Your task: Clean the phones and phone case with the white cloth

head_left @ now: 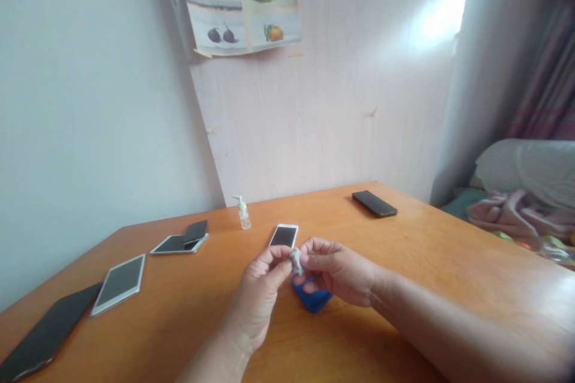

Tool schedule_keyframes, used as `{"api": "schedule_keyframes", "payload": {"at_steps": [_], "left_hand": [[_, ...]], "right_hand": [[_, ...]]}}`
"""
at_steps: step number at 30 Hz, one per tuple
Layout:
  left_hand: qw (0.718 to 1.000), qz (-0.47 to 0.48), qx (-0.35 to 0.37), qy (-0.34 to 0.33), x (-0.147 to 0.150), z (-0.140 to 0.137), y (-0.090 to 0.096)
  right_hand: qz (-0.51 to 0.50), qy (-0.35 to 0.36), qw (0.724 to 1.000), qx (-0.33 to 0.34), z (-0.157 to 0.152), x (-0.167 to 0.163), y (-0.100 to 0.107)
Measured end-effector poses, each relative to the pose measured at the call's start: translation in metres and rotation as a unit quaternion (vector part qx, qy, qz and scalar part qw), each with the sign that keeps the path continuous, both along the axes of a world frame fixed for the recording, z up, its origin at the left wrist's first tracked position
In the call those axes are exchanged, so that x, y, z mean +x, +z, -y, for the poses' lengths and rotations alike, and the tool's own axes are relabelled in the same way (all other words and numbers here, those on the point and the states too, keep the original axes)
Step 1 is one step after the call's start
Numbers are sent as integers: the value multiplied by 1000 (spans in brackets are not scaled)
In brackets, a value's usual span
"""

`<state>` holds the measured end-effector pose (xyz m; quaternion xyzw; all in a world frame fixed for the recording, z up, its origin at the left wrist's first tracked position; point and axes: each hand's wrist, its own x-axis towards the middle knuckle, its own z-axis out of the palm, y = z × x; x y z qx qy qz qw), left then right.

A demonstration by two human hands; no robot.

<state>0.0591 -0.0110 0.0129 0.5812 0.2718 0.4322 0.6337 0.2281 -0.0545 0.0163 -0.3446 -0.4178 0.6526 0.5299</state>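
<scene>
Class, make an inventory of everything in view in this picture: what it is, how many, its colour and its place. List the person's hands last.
Small crumpled piece: 1, whitish grey, between both hands
Blue item: 1, blue, partly hidden by right hand
White phone: 1, white, dark screen, beyond hands
Pump bottle: 1, clear, pale top, table's far side
Black phone: 1, black, far right
White tablets: 2, white, dark screens, left
Dark device: 1, dark, on farther tablet
Dark slab: 1, black, near left
Table: 1, orange-brown, centre
Fruit sheet: 1, multicoloured, on board
Board: 1, pale, behind table
Wall: pale blue-grey, left
Curtain: 1, dark reddish, right edge
Bedding: count unclear, pink, white, right
Left hand: 1, bare, centre
Right hand: 1, bare, centre
</scene>
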Motion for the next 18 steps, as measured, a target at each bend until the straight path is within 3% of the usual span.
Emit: {"api": "schedule_keyframes", "payload": {"at_steps": [12,18], "left_hand": [[999,-32,-42,-13,2,1,-1],[997,-15,-63,-31,1,1,-2]], "right_hand": [[145,-89,982,82,-2,-5,-2],[158,-126,975,93,-6,-5,-6]]}}
